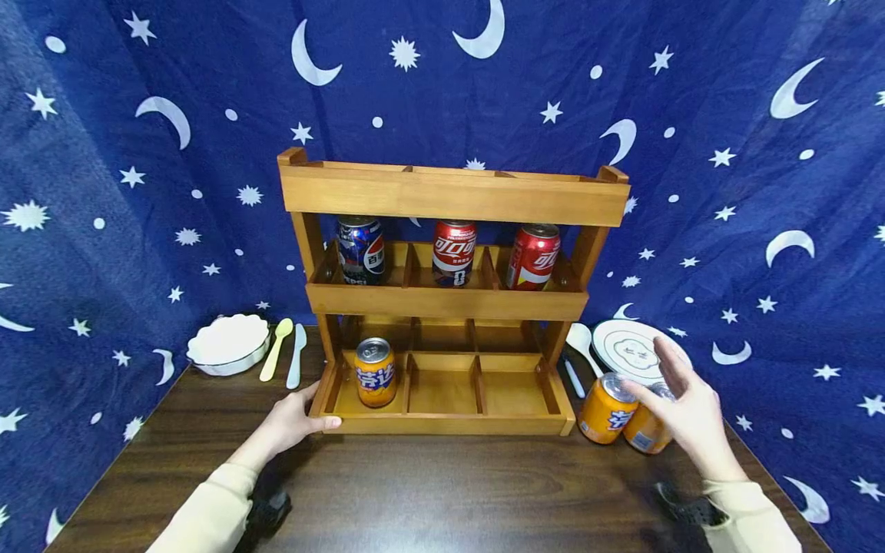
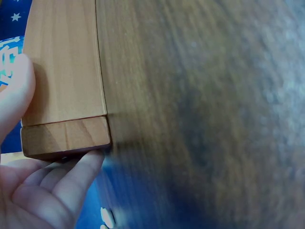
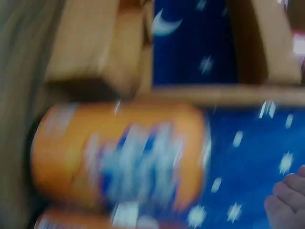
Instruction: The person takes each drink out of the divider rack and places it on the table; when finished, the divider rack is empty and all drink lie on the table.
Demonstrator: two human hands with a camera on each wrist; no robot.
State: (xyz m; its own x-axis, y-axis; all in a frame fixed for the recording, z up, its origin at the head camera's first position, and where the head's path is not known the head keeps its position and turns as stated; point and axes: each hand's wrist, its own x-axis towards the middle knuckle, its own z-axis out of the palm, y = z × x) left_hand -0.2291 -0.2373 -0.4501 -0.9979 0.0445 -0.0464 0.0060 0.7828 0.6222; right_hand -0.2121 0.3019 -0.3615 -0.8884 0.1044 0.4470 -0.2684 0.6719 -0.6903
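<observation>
My left hand [image 1: 289, 421] grips the lower left front corner of a wooden shelf rack [image 1: 442, 302]. In the left wrist view its thumb [image 2: 21, 90] lies over the front board and the other fingers are at the side. My right hand [image 1: 691, 415] hovers over two orange soda cans [image 1: 603, 415] at the rack's right, fingers spread and holding nothing. The right wrist view, blurred, shows the near orange can beside the rack's corner, the fingertips [image 3: 286, 195] apart from it. Another orange can [image 1: 376, 376] stands in the bottom left compartment.
On the middle shelf stand a Pepsi can [image 1: 361, 252] and two red cola cans [image 1: 454, 253]. Left of the rack are a white scalloped dish [image 1: 228, 346], a yellow spoon [image 1: 276, 349] and a pale blue knife [image 1: 296, 357]. A white plate [image 1: 611, 338] and white spoon [image 1: 584, 346] lie right.
</observation>
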